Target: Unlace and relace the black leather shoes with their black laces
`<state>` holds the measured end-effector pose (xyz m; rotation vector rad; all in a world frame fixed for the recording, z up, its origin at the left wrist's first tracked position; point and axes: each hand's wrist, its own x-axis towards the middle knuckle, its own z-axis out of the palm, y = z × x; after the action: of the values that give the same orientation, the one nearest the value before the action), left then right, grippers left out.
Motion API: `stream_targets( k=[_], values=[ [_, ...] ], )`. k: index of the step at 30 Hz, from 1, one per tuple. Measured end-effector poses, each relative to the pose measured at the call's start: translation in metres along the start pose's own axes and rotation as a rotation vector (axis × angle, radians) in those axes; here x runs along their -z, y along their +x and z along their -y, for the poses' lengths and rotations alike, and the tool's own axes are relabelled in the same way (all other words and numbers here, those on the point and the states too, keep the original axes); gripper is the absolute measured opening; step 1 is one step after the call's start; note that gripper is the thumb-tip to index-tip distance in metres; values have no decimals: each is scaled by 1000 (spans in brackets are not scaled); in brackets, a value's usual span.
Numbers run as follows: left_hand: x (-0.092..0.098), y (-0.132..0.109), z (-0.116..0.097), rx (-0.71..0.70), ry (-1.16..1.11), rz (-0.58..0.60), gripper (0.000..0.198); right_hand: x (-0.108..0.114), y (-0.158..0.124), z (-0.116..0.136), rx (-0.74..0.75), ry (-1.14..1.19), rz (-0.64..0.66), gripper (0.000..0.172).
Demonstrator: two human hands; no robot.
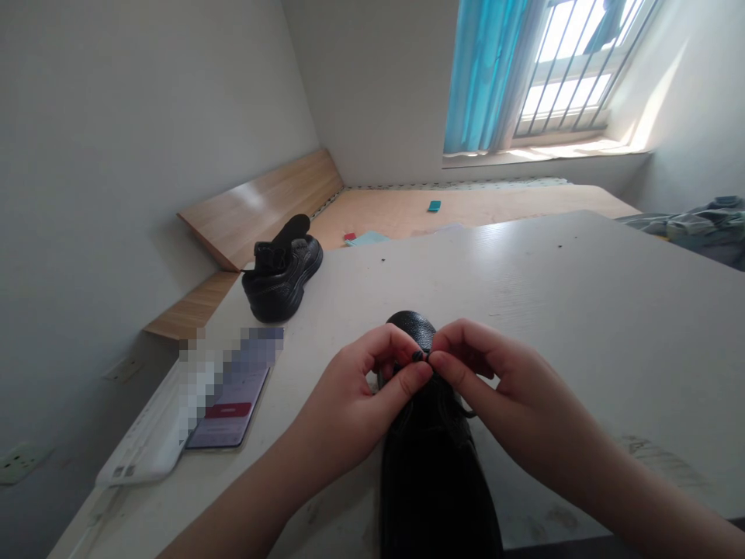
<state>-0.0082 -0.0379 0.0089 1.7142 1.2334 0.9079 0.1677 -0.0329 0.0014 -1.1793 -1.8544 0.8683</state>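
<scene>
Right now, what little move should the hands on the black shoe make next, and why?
Maybe a gentle tug on the black lace with the right hand, while the left hand steadies it. Both hands' fingertips nearly meet over the front of the black shoe, seemingly pinching that lace between them.

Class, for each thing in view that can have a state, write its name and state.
Left hand: pinching lace
Right hand: pinching lace
Lace: whether tied, cannot tell
Near shoe: upright, toe pointing away
Far shoe: upright, flap sticking up
Phone: face up, screen lit
Curtain: drawn aside
Window: barred, daylight coming through
</scene>
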Motion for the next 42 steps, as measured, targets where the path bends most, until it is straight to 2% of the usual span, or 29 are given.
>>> stream_targets(
  k=[4,8,11,19,24,28,33,36,39,42],
  values=[
    [-2,1,2,34,-54,-10,16,0,4,-3,-53,64,18,20],
    [-4,0,5,27,-29,-44,18,1,7,-6,-145,178,133,26],
    [-4,-2,5,35,-33,-47,18,2,7,-8,-143,216,168,26],
    [-5,0,3,95,-155,-19,21,0,2,-5,12,34,9,14],
    [-8,2,8,152,-188,-82,26,2,-8,-3,58,-139,-95,17],
    [-10,1,10,157,-200,-116,25,4,-16,-2,96,-231,-67,13],
    [-7,0,9,125,-144,-139,22,3,-13,-2,77,-198,-38,16],
    [-3,0,8,128,-83,-107,21,1,-9,-3,58,-134,-38,18],
    [-2,0,6,108,-34,-83,20,-2,-8,-6,72,-100,-75,20],
    [-4,-1,4,53,-6,-116,17,-6,-11,-9,95,-48,-140,20]
  ],
)
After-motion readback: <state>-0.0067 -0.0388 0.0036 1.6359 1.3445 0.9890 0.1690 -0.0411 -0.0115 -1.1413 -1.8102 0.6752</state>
